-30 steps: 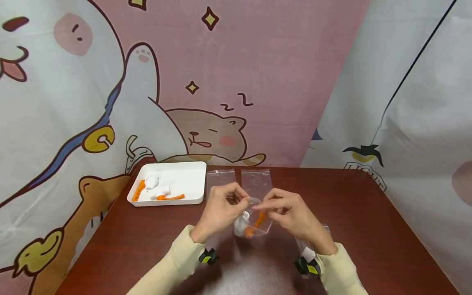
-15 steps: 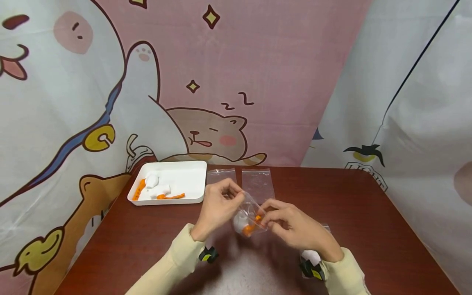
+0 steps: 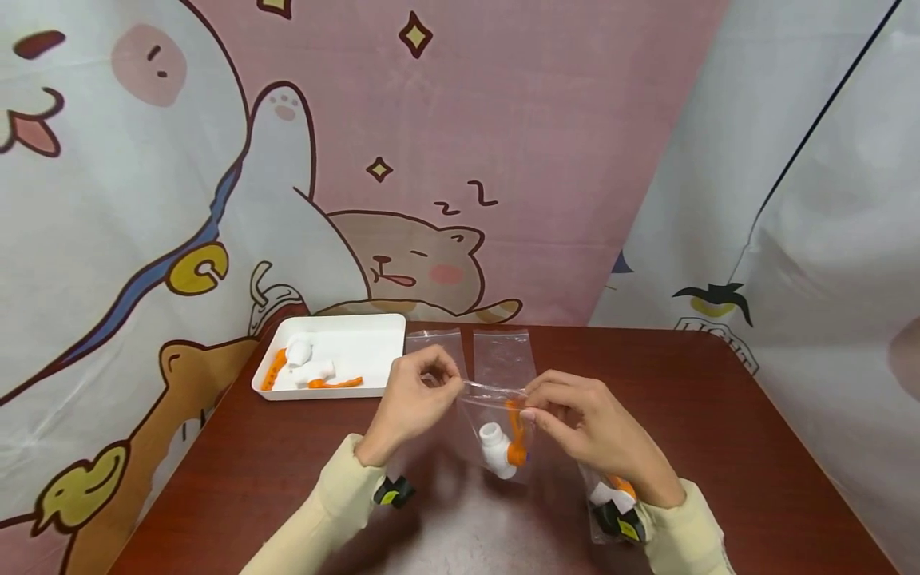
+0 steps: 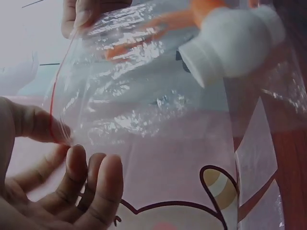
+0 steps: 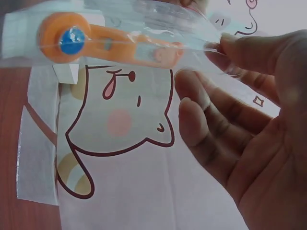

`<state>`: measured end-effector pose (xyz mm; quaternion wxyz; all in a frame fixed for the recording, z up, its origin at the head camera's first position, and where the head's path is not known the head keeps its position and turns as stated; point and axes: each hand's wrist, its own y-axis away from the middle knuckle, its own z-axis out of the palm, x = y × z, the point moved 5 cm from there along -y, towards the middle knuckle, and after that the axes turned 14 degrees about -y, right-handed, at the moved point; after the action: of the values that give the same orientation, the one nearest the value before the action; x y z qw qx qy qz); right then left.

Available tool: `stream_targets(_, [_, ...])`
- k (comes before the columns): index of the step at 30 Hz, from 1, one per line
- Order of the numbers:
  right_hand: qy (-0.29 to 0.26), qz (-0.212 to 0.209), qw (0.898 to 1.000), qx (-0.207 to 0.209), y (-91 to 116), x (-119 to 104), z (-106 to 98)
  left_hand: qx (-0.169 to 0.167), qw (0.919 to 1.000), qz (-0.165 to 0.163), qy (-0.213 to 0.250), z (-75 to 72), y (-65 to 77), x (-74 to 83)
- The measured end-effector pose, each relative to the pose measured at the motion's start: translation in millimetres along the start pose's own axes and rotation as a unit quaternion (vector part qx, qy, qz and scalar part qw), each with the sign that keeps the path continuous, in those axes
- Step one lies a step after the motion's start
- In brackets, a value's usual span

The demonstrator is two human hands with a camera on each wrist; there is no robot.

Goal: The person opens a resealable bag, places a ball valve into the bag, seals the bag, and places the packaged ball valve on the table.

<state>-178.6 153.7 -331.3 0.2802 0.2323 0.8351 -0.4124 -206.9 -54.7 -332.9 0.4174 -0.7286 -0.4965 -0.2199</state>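
1. You are pinching one top corner of the clear bag [image 3: 496,412] between the thumb and fingers of your left hand [image 3: 415,403].
2. Your right hand [image 3: 598,422] is grasping the other top corner the same way.
3. The bag is hanging between both hands, over the table [image 3: 726,447], in front of two flat bags [image 3: 501,357]. A white fitting [image 3: 496,449] with an orange lever [image 3: 515,431] is lying in its lower part.
4. Handling, judged: the film is looking thin, limp and slick, so it is likely slipping or creasing under a loose pinch. The fitting is appearing stiff, light and not fragile, and is weighting the bottom.
5. Best hold, judged: you are gripping well at the mouth's ends, near the red line [image 4: 53,98]; keeping that edge taut is suiting such soft film.
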Motion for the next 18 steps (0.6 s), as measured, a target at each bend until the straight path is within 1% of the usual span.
stream_targets(2, [-0.008,-0.006,1.000,0.008,-3.5,-7.7,-2.3,-0.021,0.9992,0.027,0.019,0.4,-0.5,1.2])
stream_targets(5, [-0.013,-0.008,1.000,0.015,-7.4,-14.3,-5.2,-0.061,0.9942,0.080,0.038,1.8,-1.1,2.9])
stream_targets(7, [-0.011,-0.012,1.000,0.018,-7.4,-10.3,-7.0,-0.086,0.9882,0.120,0.040,6.1,-2.3,-2.2])
stream_targets(8, [-0.014,-0.012,1.000,0.020,-7.7,-9.9,-7.8,-0.099,0.9849,0.137,0.038,6.3,-2.2,-1.6])
stream_targets(10, [-0.014,-0.007,1.000,0.022,-5.9,-1.2,-9.7,-0.123,0.9782,0.165,0.031,5.8,-1.6,-0.6])
stream_targets(12, [-0.014,-0.004,1.000,0.027,-3.5,7.5,-12.2,-0.140,0.9714,0.190,0.033,4.7,-0.8,-0.3])
stream_targets(14, [-0.015,0.007,0.999,0.034,-1.8,12.2,-14.9,-0.154,0.9675,0.198,0.035,1.7,1.6,3.9])
stream_targets(16, [-0.011,0.017,0.999,0.042,0.6,18.4,-17.4,-0.158,0.9659,0.201,0.038,4.4,2.6,-1.2])
stream_targets(18, [-0.014,0.026,0.998,0.049,1.6,20.7,-19.1,-0.158,0.9672,0.194,0.042,9.7,3.0,-8.2])
